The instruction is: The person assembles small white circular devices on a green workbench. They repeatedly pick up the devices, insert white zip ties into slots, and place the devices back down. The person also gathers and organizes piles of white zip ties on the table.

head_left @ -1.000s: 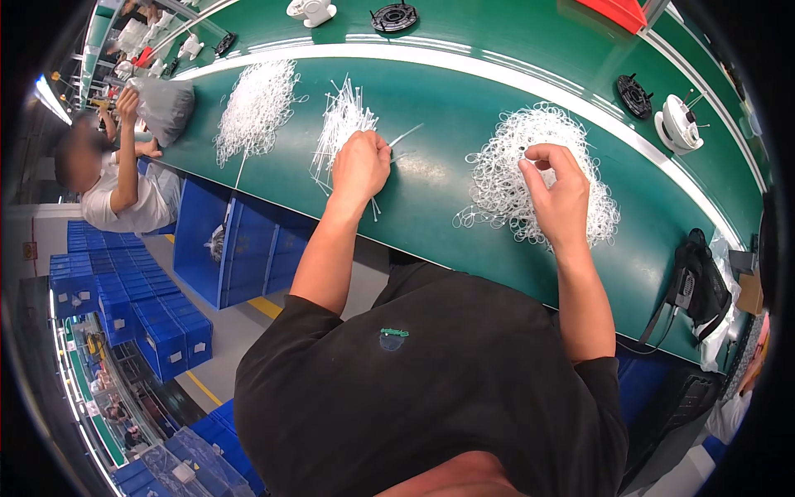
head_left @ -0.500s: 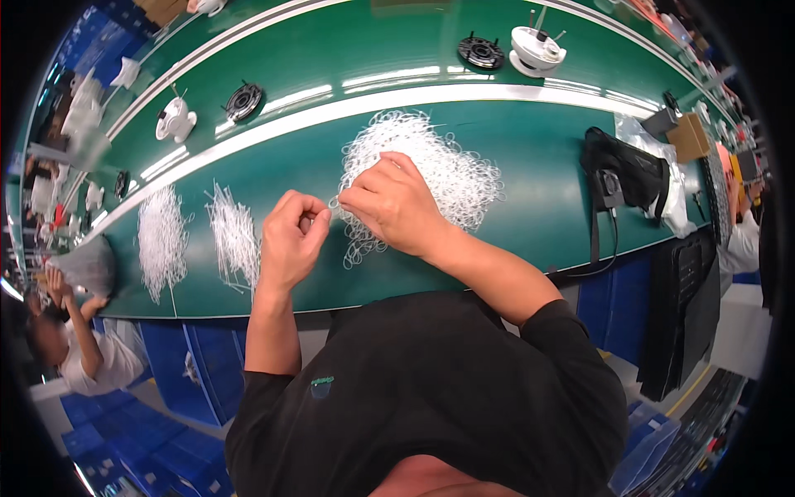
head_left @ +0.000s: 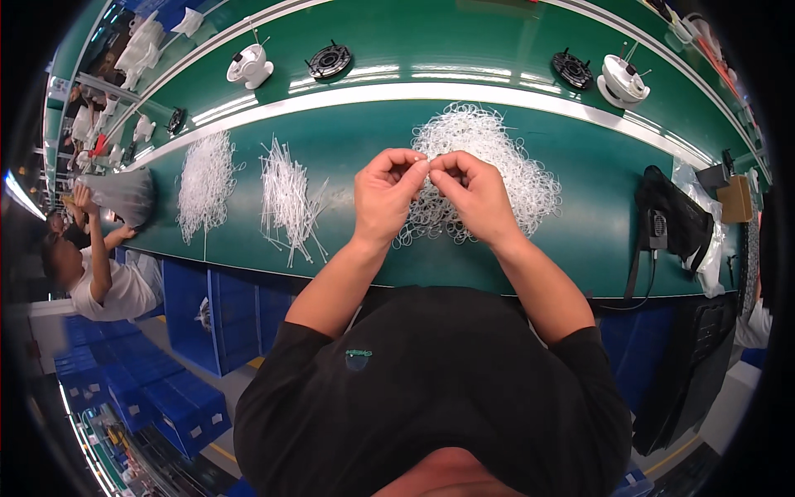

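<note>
My left hand (head_left: pixel 386 195) and my right hand (head_left: pixel 474 195) meet fingertip to fingertip at the near left part of a large heap of looped white cable ties (head_left: pixel 505 157). Both are closed in a pinch on a thin white cable tie (head_left: pixel 427 161); the fingers hide most of it. Left of my hands lies a loose bundle of straight white cable ties (head_left: pixel 286 199). Beyond that, farther left, is another pile of thin white ties (head_left: pixel 205 184), too tangled to tell whether they are looped.
White devices (head_left: pixel 250 66) and black round bases with prongs (head_left: pixel 330 61) stand on the green surface behind a white strip. A black bag (head_left: pixel 675 215) with a cable lies at right. At far left, another person (head_left: pixel 112 277) handles a translucent bag (head_left: pixel 124 195). Blue bins (head_left: pixel 190 306) sit below the table.
My hands were slightly apart, the right one over the heap's left side; now their fingertips meet. The view has turned, so the table's things appear farther right.
</note>
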`<state>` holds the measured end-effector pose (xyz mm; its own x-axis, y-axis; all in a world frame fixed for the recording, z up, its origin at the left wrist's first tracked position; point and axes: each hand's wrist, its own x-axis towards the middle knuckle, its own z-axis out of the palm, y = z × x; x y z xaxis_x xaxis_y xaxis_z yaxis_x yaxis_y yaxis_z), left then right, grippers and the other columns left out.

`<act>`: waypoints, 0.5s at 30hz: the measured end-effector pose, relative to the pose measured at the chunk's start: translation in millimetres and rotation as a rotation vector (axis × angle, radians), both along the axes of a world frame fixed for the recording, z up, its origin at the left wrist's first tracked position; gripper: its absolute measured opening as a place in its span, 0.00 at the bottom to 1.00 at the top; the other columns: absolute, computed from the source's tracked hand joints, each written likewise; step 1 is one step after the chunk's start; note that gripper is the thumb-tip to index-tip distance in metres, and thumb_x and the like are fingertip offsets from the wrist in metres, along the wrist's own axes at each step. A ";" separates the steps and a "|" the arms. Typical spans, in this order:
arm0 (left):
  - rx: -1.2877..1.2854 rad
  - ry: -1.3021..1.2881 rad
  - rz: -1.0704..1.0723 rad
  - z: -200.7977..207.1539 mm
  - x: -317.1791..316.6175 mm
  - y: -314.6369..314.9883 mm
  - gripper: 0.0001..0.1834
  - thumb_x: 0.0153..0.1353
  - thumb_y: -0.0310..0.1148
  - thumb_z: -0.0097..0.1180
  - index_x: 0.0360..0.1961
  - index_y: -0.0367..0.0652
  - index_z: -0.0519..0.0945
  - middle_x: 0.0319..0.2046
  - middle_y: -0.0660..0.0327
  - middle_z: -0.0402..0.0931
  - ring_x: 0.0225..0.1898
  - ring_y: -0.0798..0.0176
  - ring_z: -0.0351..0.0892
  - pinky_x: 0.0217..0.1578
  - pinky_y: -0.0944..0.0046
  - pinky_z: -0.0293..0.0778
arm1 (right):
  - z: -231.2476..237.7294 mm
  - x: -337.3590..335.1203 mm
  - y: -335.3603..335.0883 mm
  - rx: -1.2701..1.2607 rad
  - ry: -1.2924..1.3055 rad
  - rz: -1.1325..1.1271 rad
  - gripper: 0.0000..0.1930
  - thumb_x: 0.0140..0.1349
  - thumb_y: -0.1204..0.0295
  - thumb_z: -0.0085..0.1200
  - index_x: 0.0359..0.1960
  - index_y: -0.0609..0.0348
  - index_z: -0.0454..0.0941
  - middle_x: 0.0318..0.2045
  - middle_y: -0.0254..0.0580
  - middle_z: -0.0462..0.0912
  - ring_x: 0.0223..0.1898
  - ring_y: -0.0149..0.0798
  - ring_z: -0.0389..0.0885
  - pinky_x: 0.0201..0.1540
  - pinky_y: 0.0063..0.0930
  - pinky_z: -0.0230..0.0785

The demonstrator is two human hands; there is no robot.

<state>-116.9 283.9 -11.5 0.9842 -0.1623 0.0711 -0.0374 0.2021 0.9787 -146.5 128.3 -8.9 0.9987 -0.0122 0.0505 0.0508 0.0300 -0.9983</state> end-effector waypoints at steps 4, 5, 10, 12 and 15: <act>-0.007 0.005 0.078 4.6 1.5 0.2 0.06 0.64 0.26 0.61 0.40 0.34 0.81 0.33 0.60 0.83 0.29 0.74 0.81 0.26 0.75 0.76 | -4.0 -1.5 7.5 -0.245 -0.291 -0.145 0.06 0.62 0.76 0.59 0.38 0.65 0.80 0.30 0.41 0.84 0.29 0.31 0.81 0.33 0.25 0.74; 0.011 0.001 0.080 5.1 1.2 1.0 0.07 0.64 0.26 0.61 0.40 0.33 0.81 0.33 0.59 0.84 0.30 0.74 0.81 0.26 0.74 0.78 | 0.9 -2.3 6.9 -0.326 -0.355 -0.184 0.06 0.61 0.77 0.59 0.39 0.64 0.80 0.31 0.42 0.84 0.29 0.32 0.82 0.34 0.26 0.75; 0.088 0.002 0.027 -1.2 -3.9 -0.1 0.09 0.66 0.25 0.59 0.44 0.31 0.82 0.33 0.58 0.84 0.31 0.71 0.83 0.31 0.72 0.81 | 3.8 2.2 12.5 -0.271 -0.436 -0.307 0.11 0.59 0.79 0.61 0.44 0.61 0.78 0.30 0.42 0.83 0.29 0.34 0.82 0.33 0.27 0.76; 0.023 -0.006 -0.011 -5.8 -5.3 -2.9 0.09 0.67 0.24 0.58 0.46 0.30 0.82 0.33 0.58 0.84 0.31 0.70 0.83 0.33 0.70 0.83 | 4.8 4.0 12.5 -0.242 -0.413 -0.302 0.14 0.59 0.80 0.61 0.47 0.60 0.77 0.29 0.41 0.83 0.29 0.34 0.82 0.33 0.27 0.76; -0.029 0.014 -0.032 -7.7 -4.7 -1.2 0.09 0.67 0.24 0.57 0.46 0.30 0.81 0.33 0.57 0.83 0.30 0.69 0.83 0.34 0.68 0.84 | 1.5 4.8 12.9 -0.237 -0.441 -0.311 0.11 0.59 0.79 0.61 0.44 0.60 0.80 0.29 0.41 0.83 0.28 0.35 0.83 0.32 0.28 0.76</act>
